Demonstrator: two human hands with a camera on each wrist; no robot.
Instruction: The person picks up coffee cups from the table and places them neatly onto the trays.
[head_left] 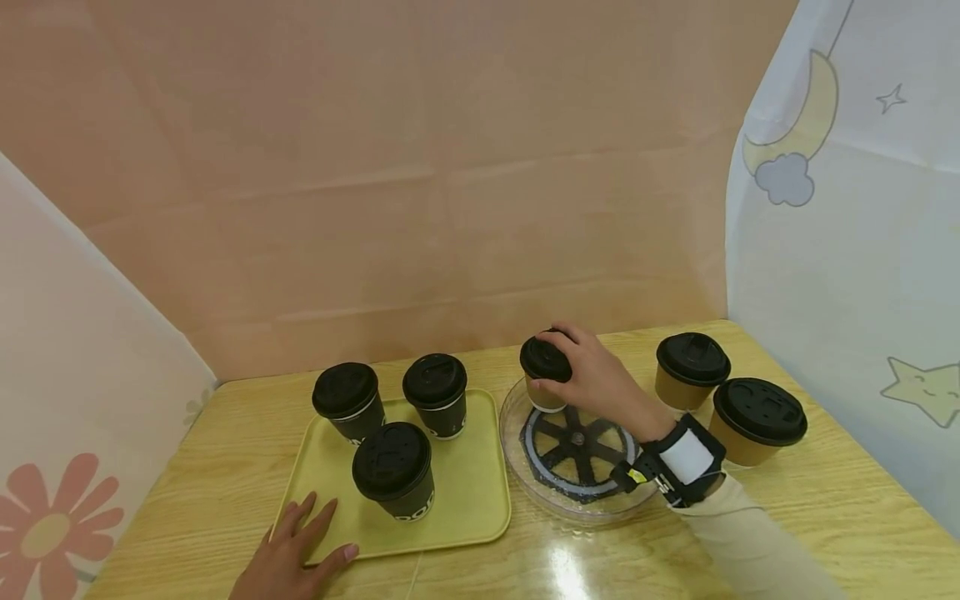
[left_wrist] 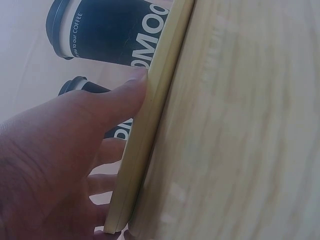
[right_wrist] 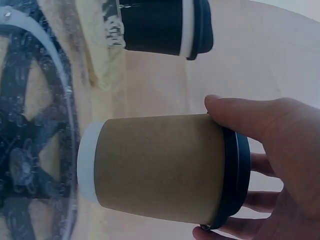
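My right hand grips a brown paper coffee cup by its black lid, thumb on one side and fingers on the other. The cup is upright at the back of a clear round dish; whether it touches the dish I cannot tell. At the front left corner of the yellow tray, my left hand rests with spread fingers, its thumb on the rim. Three black coffee cups with black lids stand on the tray, the nearest one just beyond that hand.
Two more brown lidded cups stand on the wooden table at the right, one farther back and a wider one beside my right wrist. A dark spoked wheel shape shows in the round dish. An orange-tan backdrop rises behind the table.
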